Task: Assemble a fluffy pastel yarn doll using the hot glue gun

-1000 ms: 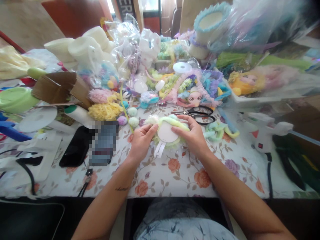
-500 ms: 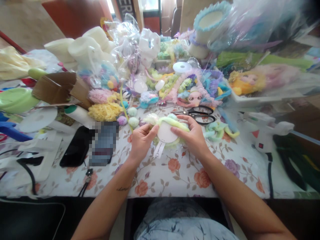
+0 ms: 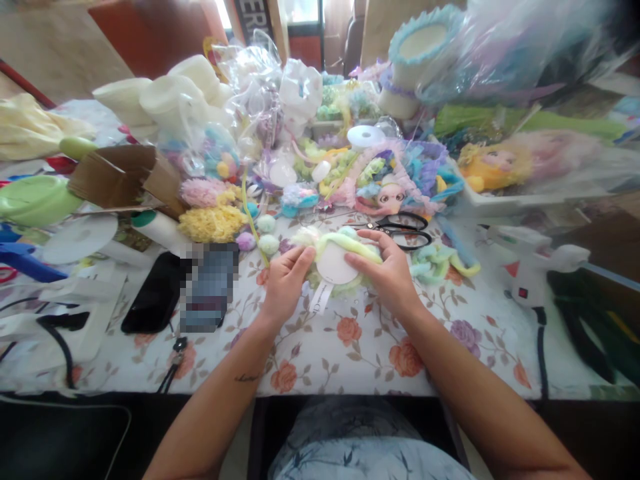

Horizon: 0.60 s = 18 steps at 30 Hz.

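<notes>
A white round disc (image 3: pixel 337 267) lies between my hands, ringed by pale yellow-green fluffy trim. A soft yellow-green strip (image 3: pixel 347 241) arches over its upper edge. My right hand (image 3: pixel 393 273) grips the strip and the disc's right edge, thumb on the front, fingers behind. On the other side, my left hand (image 3: pixel 290 283) pinches the fluffy edge between thumb and fingers; its fingertips are partly hidden. A printed white ribbon tag (image 3: pixel 321 298) hangs below the disc. Black-handled scissors (image 3: pixel 407 230) lie just beyond my right hand.
Two phones, one a black phone (image 3: pixel 156 293), lie at left. Several pompoms (image 3: pixel 269 244) and a yellow fluffy bundle (image 3: pixel 213 223) sit behind them. A glue gun (image 3: pixel 530 263) stands at right. Coloured trims, a doll head (image 3: pixel 391 197) and a cardboard box (image 3: pixel 117 177) crowd the back.
The hands and disc shift very slightly to the right in view, along with the whole scene. The ribbon tag has turned a little. Both hands keep their hold.
</notes>
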Available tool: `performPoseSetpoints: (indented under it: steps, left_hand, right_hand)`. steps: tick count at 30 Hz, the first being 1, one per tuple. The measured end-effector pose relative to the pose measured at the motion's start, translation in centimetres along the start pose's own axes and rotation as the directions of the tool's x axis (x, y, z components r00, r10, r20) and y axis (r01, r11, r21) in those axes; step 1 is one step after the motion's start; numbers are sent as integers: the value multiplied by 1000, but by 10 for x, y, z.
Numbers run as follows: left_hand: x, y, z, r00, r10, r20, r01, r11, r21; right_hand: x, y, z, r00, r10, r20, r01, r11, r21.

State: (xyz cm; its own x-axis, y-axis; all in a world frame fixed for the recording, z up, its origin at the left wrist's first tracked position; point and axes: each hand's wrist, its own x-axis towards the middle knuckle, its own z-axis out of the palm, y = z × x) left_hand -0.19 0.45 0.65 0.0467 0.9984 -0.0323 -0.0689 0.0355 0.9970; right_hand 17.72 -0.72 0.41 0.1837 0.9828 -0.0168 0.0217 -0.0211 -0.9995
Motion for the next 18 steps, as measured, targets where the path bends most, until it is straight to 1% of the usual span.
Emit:
performPoseSetpoints:
  steps: [2,4,7,10,13,18]
  left_hand:
    - [1,-2,0,1000,-14,-11,13,996,-94]
    - [1,-2,0,1000,-17,-1,17,992,-122]
    - [0,-1,1,999,-29,27,31,997,-75]
    - [-1,0,1,999,-33,20,34,997,-63]
    - [-1,3,1,1000,-14,21,14,1000,-25]
    - [-3,8,0,999,38,16,-39,994,104]
  right_hand:
    - [-1,-1,0,999,-31,-15,31,999,-37]
    - [-1,-1,1,998,-66,-15,64,994,-84]
    - [-2,-1,2,995,-98,-4,97,989,-116]
    - [-2,-1,2,996,-90,-10,88,991,-104]
    - [-1,-1,1,998,-65,-20,63,995,-74]
    - [-1,-2,1,999,-37,-25,36,998,-51]
